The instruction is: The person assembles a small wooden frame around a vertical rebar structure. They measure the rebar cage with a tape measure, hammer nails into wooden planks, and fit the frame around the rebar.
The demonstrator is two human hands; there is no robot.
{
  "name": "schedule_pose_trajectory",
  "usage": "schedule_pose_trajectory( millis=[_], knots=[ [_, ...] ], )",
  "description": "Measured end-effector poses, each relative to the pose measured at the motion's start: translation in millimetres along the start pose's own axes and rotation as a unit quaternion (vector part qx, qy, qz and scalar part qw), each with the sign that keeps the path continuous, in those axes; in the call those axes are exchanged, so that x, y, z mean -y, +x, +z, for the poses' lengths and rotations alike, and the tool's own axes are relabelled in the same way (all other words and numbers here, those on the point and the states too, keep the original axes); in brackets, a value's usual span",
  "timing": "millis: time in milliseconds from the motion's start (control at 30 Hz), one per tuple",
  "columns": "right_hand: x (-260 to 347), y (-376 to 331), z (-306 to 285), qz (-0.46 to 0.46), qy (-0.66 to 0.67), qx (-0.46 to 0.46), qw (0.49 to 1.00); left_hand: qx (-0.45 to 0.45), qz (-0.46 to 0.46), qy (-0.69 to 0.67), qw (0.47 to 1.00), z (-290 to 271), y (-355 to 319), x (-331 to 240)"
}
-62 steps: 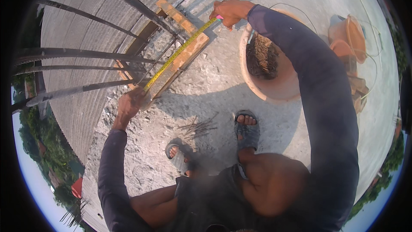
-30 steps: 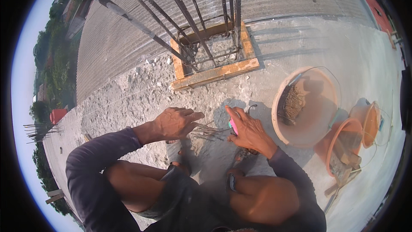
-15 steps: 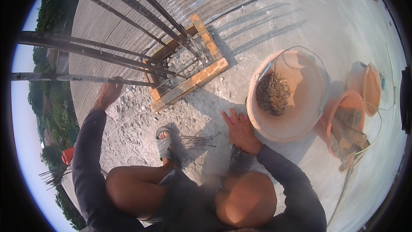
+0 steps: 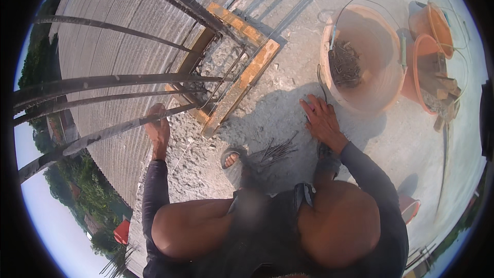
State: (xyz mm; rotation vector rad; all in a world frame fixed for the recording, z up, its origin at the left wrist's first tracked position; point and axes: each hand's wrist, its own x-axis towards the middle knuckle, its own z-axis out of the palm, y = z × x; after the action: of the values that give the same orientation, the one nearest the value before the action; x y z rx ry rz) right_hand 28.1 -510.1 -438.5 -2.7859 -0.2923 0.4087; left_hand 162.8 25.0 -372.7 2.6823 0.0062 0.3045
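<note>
My left hand (image 4: 158,133) is closed around a steel reinforcing bar (image 4: 98,138), the nearest of several that rise from a wooden formwork frame (image 4: 246,85). Rough concrete and stones fill the inside of that frame. Over the floor at the right, my right hand (image 4: 327,126) has its fingers stretched and apart, with a bit of pink showing between them. Just beyond its fingertips a thin dark curved rod (image 4: 320,80) lies against a large orange bucket (image 4: 366,104). Rusty nails or short wire pieces (image 4: 345,64) are heaped in the bucket.
Several thin rods (image 4: 275,152) lie on the rough concrete between my feet. Two smaller orange buckets stand at the far right; the nearer bucket (image 4: 409,85) holds wood offcuts (image 4: 441,85). Corrugated roofing (image 4: 103,62) slopes off at the left, past the slab edge.
The view has shifted, so the frame, bars and buckets sit differently in it. My left hand keeps its hold on the bar. My right hand stays near the large bucket, fingers still spread.
</note>
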Motion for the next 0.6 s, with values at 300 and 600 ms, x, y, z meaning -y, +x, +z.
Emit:
schedule_pose_trajectory(
  millis=[300, 600],
  knots=[
    [17, -11, 2, 0.01, -0.008, -0.044, 0.999, 0.097, -0.124, -0.16, 0.975, 16, -148, -83],
    [37, 2, -5, -0.108, 0.028, -0.142, 0.984, -0.048, -0.425, -0.404, 0.809, 75, -180, -76]
  ],
)
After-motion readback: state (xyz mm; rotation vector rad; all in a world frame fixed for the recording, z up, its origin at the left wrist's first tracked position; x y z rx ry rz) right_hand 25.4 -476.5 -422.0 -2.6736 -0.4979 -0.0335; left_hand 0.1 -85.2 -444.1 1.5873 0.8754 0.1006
